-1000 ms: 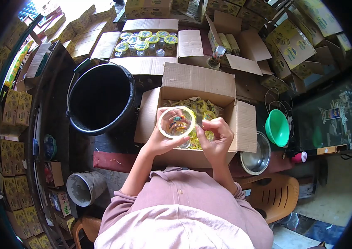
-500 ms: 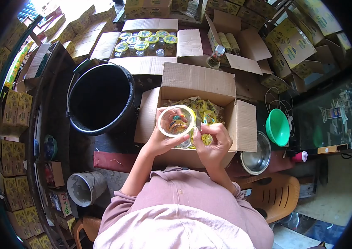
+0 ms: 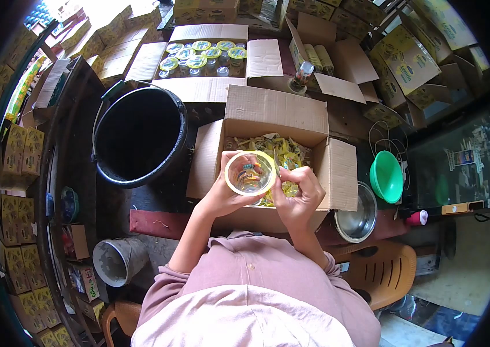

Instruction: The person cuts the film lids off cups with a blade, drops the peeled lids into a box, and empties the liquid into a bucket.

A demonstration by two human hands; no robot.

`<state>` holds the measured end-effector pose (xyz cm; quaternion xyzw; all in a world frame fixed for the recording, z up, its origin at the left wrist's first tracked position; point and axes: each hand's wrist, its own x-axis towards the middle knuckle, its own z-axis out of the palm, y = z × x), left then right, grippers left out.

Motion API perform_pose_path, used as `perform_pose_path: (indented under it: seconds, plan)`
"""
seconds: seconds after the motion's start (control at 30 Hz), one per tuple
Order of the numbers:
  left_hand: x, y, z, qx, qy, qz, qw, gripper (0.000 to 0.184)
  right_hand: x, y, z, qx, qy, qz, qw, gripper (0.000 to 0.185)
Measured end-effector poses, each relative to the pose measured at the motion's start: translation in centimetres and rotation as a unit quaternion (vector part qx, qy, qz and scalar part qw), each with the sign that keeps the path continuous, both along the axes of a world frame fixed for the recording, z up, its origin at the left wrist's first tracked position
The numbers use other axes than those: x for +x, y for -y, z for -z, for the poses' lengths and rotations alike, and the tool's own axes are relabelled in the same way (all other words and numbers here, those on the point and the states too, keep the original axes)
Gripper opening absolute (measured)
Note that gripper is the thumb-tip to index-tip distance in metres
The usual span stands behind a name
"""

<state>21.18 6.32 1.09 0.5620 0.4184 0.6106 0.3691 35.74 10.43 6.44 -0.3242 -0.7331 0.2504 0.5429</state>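
My left hand [image 3: 221,194] is closed round a clear plastic cup [image 3: 249,184] with a yellow rim, its mouth tilted up towards me. A coloured printed pattern shows through its wall. Pinched in my right hand [image 3: 298,194] is a small thin knife [image 3: 277,161], its narrow blade up against the right side of the cup's rim. Both hands are above an open cardboard box [image 3: 274,107] filled with yellow printed wrappers [image 3: 290,151]. The fingers of my left hand behind the cup are partly hidden.
A large black bucket [image 3: 97,139] stands left of the box. Behind is a carton of lidded cups [image 3: 196,61]. To the right are a green bowl [image 3: 386,176] and a steel bowl [image 3: 366,217]. A grey bucket [image 3: 112,263] and an orange chair [image 3: 389,277] are nearer me.
The cup has turned a little, its mouth now facing me more and sitting slightly further right. The blade has shifted along the rim. Both hands keep their hold.
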Motion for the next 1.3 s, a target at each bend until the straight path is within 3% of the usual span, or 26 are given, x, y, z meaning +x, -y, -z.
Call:
perform_pose_path:
  seconds: [0.2,0.4,0.5,0.8,1.1,1.3]
  plan:
    - [-0.2,0.4,-0.8,-0.05,0.029,0.02,0.998,0.07,0.2,-0.5,-0.1,-0.018,-0.001,-0.022,1.0,0.019]
    - [-0.6,0.6,-1.5,-0.055,-0.017,0.051,0.997,0.071,0.2,-0.9,-0.3,-0.026,0.015,-0.031,0.999,0.02]
    - [-0.5,0.4,-1.4,-0.043,0.055,0.067,0.995,0.069,0.6,-1.2,-0.3,-0.043,0.01,-0.043,0.998,0.021]
    - [-0.3,0.2,-1.2,-0.028,0.096,0.044,0.994,0.062,0.6,-0.5,0.2,-0.013,0.005,-0.017,1.0,0.018]
    - [-0.9,0.4,-1.8,-0.045,0.001,0.05,0.998,0.058,0.6,-0.7,0.0,0.0,0.021,-0.016,1.0,0.019]
    - [-1.0,0.5,-1.9,-0.057,0.015,0.065,0.996,0.057,0.5,-0.8,-0.1,0.023,0.036,-0.015,0.999,0.022]
